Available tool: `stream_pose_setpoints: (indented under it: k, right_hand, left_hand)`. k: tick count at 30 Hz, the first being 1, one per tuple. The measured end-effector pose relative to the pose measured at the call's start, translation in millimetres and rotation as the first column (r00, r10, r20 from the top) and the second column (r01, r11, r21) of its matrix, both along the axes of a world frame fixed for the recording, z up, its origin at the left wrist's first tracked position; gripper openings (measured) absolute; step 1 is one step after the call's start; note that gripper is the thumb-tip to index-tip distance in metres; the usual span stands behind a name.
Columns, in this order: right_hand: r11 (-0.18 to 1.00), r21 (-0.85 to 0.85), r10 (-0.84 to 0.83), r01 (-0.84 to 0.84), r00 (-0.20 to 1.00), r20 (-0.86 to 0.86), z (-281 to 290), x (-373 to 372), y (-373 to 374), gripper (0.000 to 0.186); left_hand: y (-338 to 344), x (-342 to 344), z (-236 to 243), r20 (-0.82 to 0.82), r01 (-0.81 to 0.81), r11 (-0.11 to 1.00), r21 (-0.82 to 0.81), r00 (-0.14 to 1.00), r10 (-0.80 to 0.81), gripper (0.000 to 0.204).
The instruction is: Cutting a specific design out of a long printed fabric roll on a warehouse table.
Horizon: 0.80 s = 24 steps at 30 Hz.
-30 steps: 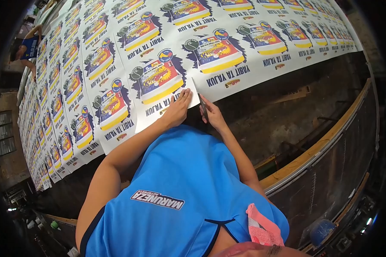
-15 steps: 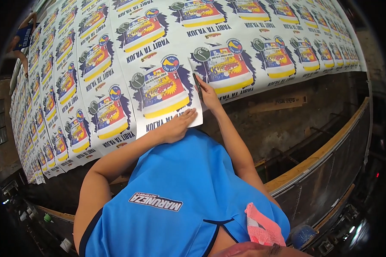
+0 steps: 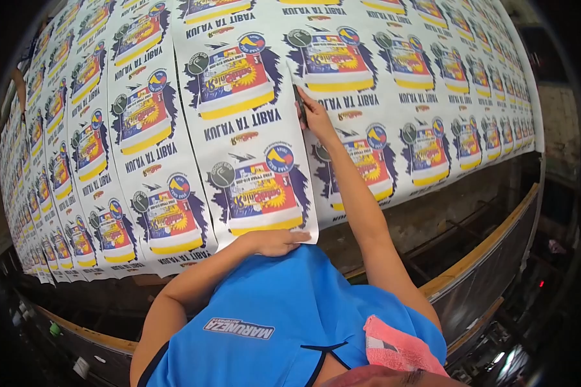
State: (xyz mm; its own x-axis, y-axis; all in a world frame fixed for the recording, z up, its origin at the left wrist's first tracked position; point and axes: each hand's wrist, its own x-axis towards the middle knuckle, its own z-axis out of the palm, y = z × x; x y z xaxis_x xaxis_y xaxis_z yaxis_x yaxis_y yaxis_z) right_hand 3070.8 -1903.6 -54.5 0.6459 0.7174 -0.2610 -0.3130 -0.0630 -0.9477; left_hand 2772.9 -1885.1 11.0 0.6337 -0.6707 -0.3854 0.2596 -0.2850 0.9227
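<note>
I see the right hand's (image 3: 315, 117) grip pinching a slim dark tool (image 3: 301, 107) over the printed sheet (image 3: 235, 80); the left hand (image 3: 272, 242) (pinching or not, I cannot tell) touches its near edge.

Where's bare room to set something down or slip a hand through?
Set down on the printed sheet, right of the right hand; only print shows there. A hand might pass between its near edge and the wooden rail, though it's dark there. Crowded: around the dark tool, and where the left hand lies by the blue shirt.
</note>
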Motion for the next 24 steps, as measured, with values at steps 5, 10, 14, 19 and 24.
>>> stream_pose_setpoints:
  k: [5,10,14,19,24]
  right_hand:
    - [0.992,-0.121,0.021,-0.016,0.999,0.037,-13.1,64.7,85.3,0.045]
    - [0.953,-0.268,0.055,0.14,0.792,0.608,-55.6,179.7,151.3,0.041]
    - [0.976,-0.218,0.057,-0.012,0.978,0.199,-31.6,196.9,250.8,0.041]
    - [0.96,-0.277,0.076,0.031,0.928,0.365,-18.7,287.4,330.7,0.032]
    - [0.978,-0.207,0.105,-0.035,0.935,0.34,18.7,348.5,343.6,0.033]
  left_hand:
    - [24.6,13.1,-33.4,-0.079,0.052,0.99,-0.129,0.995,-0.063,0.05]
    - [35.0,22.9,-57.7,-0.282,-0.005,0.967,-0.254,0.957,-0.069,0.045]
    - [55.1,31.1,-46.6,-0.386,-0.085,0.961,-0.265,0.922,-0.024,0.046]
    - [42.3,25.5,-59.9,-0.414,-0.088,0.962,-0.258,0.91,-0.027,0.046]
    - [71.1,41.6,-25.0,-0.414,0.018,0.976,-0.219,0.904,-0.109,0.051]
